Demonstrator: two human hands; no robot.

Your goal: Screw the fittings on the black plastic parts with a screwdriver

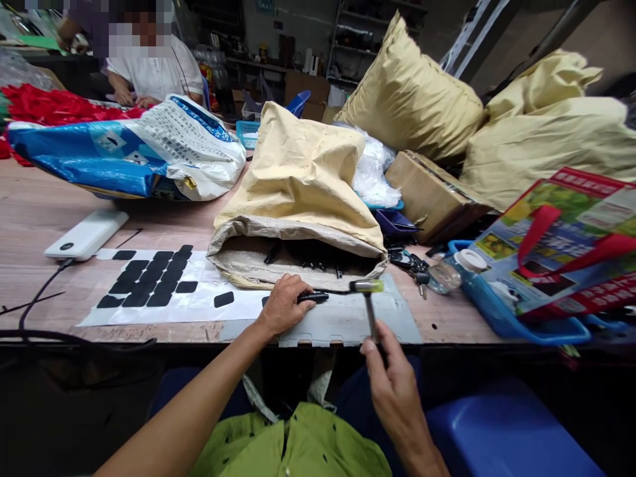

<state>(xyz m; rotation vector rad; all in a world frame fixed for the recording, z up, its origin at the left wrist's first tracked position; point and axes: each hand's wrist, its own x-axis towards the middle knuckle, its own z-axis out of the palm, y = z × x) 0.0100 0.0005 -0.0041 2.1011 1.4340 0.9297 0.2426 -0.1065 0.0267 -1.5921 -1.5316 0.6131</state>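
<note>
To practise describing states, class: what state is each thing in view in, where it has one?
Left hand, closed on black piece
Right hand, closed around hammer
Hammer, held over gray board
Cream cloth sack, open
White power bank, cable plugged in
Clear jar, capped
Black patches, lying on white sheet

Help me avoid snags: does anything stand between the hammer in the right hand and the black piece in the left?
Nothing visible stands between the hammer and the black piece. The left hand covers the piece's left end; the open sack lies just beyond, not between them.
</note>
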